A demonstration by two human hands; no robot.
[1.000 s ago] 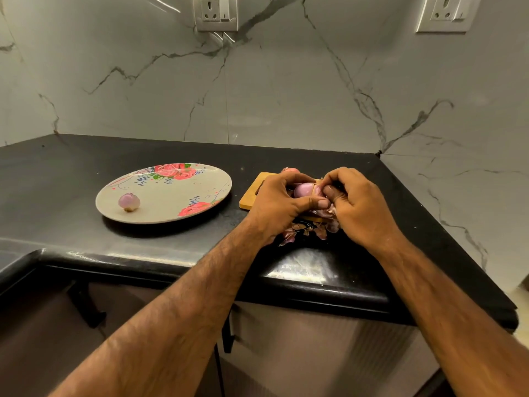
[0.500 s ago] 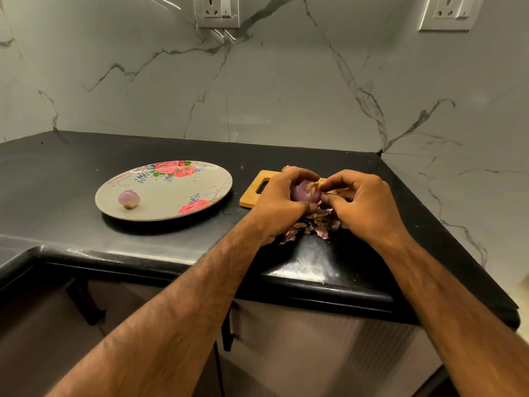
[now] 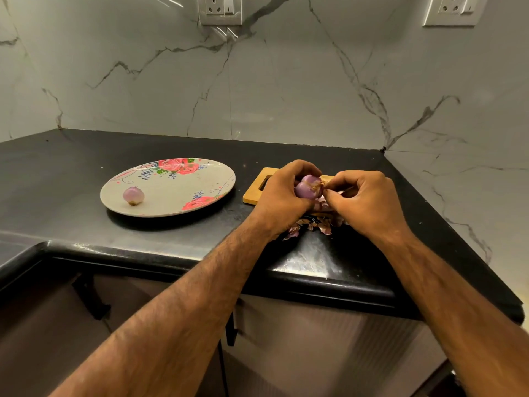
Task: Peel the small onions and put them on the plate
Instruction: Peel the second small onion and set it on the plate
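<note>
While our left hand (image 3: 282, 196) curls round a small purple onion (image 3: 307, 189) just above the wooden board (image 3: 255, 193), our right hand (image 3: 365, 202) pinches a scrap of dry skin (image 3: 323, 183) at the onion's end. Beneath our wrists, loose peels (image 3: 323, 226) lie on the black counter (image 3: 71, 170). Well apart to the left, one peeled onion (image 3: 133, 194) sits on the flowered plate (image 3: 177, 196).

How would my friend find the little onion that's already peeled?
Start at the black countertop and find the round plate with red roses painted on it, left of the wooden cutting board. The small pale purple onion sits on its left part. It lies alone and untouched, while the other onion is gripped in the left hand.
</note>
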